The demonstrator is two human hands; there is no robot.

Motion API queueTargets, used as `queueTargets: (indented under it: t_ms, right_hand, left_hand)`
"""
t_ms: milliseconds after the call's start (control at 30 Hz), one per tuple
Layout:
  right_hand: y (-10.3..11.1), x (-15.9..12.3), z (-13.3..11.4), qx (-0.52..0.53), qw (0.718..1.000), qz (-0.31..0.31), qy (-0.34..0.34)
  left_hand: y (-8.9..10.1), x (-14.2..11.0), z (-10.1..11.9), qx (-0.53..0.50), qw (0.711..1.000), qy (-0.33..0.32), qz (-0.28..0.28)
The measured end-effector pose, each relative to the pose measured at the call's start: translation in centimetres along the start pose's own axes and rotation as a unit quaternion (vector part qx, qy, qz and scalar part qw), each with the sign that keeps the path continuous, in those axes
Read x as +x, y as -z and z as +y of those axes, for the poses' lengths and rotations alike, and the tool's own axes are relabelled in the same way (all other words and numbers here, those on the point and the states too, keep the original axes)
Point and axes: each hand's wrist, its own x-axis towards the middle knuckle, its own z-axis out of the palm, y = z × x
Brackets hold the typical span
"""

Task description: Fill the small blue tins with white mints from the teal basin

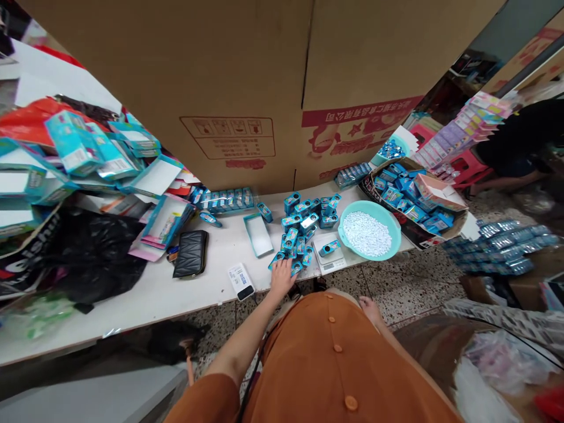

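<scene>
My left hand [282,275] reaches to the near edge of the white table [176,288] and rests with fingers spread on a heap of small blue containers [306,226]. My right hand [369,308] hangs low beside my orange dress, away from the table; its fingers are mostly hidden. A teal bowl [369,230] full of small white pieces sits to the right of the heap. One blue container lies on a small white scale [329,252] next to the bowl. An open blue tray [258,234] lies left of the heap.
A large cardboard box [264,88] walls off the table's back. Blue cartons [88,153] and black bags [92,252] pile at the left. A black wallet [191,253] and a phone [241,281] lie near the front edge. A box of blue packs [409,194] stands right; another person's arm [506,182] shows far right.
</scene>
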Motion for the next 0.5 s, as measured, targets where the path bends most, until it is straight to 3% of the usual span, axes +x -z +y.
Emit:
queueTargets:
  t_ms: [100, 300, 500]
  right_hand:
    - [-0.2, -0.2, 0.3, 0.056, 0.998, -0.023, 0.009]
    - [-0.2, -0.9, 0.2, 0.087, 0.996, -0.006, 0.004]
    - [0.4, -1.8, 0.6, 0.085, 0.996, -0.018, 0.006]
  left_hand:
    - [-0.1, 0.4, -0.1, 0.022, 0.999, 0.004, -0.028]
    - [0.8, 0.6, -0.7, 0.042, 0.996, 0.065, -0.045]
    - [0.8, 0.6, -1.2, 0.057, 0.992, 0.111, -0.028]
